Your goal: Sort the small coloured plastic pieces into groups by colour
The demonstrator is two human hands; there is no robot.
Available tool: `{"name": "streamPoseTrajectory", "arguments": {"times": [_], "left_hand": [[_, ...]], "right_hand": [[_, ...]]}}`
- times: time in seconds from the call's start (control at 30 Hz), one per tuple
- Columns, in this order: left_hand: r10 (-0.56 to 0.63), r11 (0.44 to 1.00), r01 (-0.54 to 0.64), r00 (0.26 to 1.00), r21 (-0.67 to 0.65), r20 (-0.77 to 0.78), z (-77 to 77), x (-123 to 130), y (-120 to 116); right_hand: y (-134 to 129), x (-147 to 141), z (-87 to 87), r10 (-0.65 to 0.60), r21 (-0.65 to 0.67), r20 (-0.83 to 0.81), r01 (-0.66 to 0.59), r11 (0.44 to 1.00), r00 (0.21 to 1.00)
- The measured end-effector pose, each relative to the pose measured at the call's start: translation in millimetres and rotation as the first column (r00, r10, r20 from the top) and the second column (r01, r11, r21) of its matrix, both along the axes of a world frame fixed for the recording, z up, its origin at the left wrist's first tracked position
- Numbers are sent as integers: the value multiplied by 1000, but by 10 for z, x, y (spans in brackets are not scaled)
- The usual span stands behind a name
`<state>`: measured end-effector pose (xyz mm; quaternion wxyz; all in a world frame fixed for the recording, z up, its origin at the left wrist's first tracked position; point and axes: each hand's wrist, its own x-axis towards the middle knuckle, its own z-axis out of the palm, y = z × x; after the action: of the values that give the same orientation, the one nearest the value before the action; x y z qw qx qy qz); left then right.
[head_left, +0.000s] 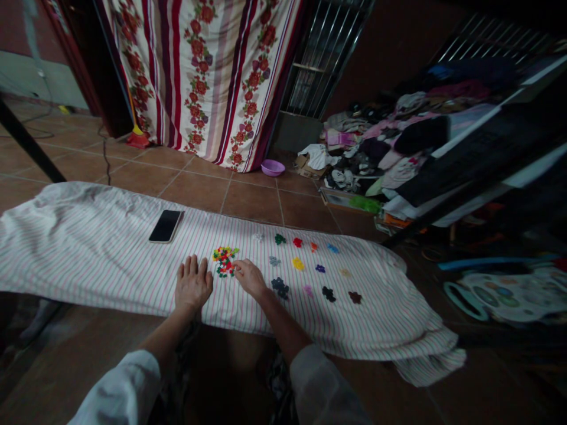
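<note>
A mixed pile of small red, green, yellow and white pieces lies on the striped cloth. My left hand rests flat on the cloth just left of the pile, fingers spread. At the pile's right edge, my right hand has its fingertips pinched together; anything between them is too small to make out. Single-colour clusters lie to the right, among them a green one, a red one, a yellow one, a dark grey one, a black one and a brown one.
A phone lies on the cloth, left of the pile. Beyond the cloth are a floral curtain, a purple basin and a red broom on the tiled floor. Heaped clothes fill the back right.
</note>
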<state>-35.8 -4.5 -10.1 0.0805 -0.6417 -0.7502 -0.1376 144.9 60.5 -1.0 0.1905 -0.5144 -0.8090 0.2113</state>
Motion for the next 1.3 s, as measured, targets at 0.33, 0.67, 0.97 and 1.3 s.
{"name": "streamPoseTrajectory", "arguments": {"times": [0.33,0.67,0.97,1.3], "left_hand": [[-10,1000,9,1000,18,16,28,4,-13],[-5,1000,5,1000,6,-19,29,5,-11],[-11,1000,10,1000,11,9,39,10,-8],[-5,1000,5,1000,4,-22,20,2,-13]], "right_hand": [[54,-9,1,-4,-60,-11,4,998,1000],[35,3,-10,-55,-70,-87,48,996,995],[17,0,-130,-110,-53,-161,103,993,981],[-76,-17,-123,-160,10,-178,165,986,971]]}}
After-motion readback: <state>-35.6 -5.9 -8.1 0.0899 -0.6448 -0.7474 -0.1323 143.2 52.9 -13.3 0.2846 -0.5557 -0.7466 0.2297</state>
